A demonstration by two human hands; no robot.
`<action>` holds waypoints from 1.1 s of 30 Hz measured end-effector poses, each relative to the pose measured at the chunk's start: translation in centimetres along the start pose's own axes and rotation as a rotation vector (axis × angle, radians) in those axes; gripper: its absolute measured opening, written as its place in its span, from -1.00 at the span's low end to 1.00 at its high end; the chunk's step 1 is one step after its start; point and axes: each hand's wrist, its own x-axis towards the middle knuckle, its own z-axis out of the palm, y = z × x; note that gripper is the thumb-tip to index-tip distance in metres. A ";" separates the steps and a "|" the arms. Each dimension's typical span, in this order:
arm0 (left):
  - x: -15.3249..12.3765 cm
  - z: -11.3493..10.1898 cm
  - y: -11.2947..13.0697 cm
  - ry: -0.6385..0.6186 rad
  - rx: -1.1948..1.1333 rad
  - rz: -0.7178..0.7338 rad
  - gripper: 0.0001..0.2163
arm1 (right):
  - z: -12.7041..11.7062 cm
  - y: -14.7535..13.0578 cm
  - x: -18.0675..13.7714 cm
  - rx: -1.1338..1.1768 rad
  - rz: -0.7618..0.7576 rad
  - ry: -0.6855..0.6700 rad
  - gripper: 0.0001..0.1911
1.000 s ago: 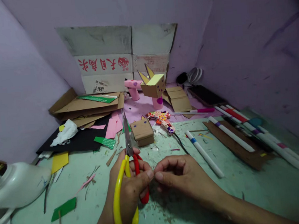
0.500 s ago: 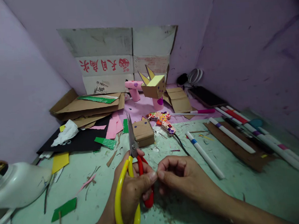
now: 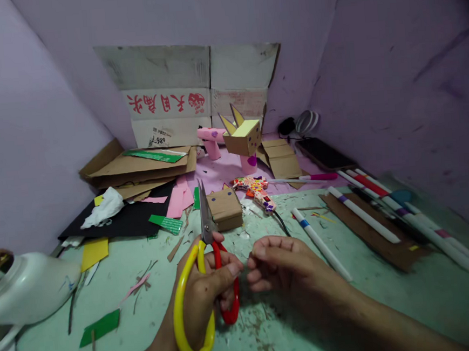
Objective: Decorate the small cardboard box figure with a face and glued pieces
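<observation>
My left hand (image 3: 205,291) is closed round a pair of scissors (image 3: 178,309) with one yellow and one red handle. Their blades are together and point away from me, up past a small brown cardboard box (image 3: 224,206) with two dark dots. To the right, my right hand (image 3: 284,263) hovers over the table with thumb and forefinger pinched and the other fingers curled. Whether anything tiny is in that pinch I cannot make out. A small gap separates the two hands.
A patterned glue gun (image 3: 255,187) with a black cord lies behind my right hand. A pink figure with a cardboard head (image 3: 242,140) stands further back. White markers (image 3: 321,244) lie at right; a white pot (image 3: 36,288) stands at left among paper scraps (image 3: 100,327).
My right hand has moved slightly right and up, away from the left hand's fingertips. The scissors have tilted and shifted a little to the left.
</observation>
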 end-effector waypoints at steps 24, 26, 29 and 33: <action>-1.7 1.0 -1.4 0.157 0.799 0.646 -0.72 | 0.9 -0.4 -0.6 0.405 0.100 -0.173 -0.89; -1.5 1.0 -1.4 0.125 0.807 0.677 -0.69 | 1.1 -0.4 -0.8 0.375 0.079 -0.193 -0.91; -1.3 0.8 -1.5 0.103 0.824 0.701 -0.67 | 1.3 -0.5 -1.0 0.319 0.051 -0.192 -0.89; -1.2 0.4 -1.6 0.081 0.896 0.715 -0.67 | 1.4 -0.4 -1.2 0.263 0.028 -0.157 -0.87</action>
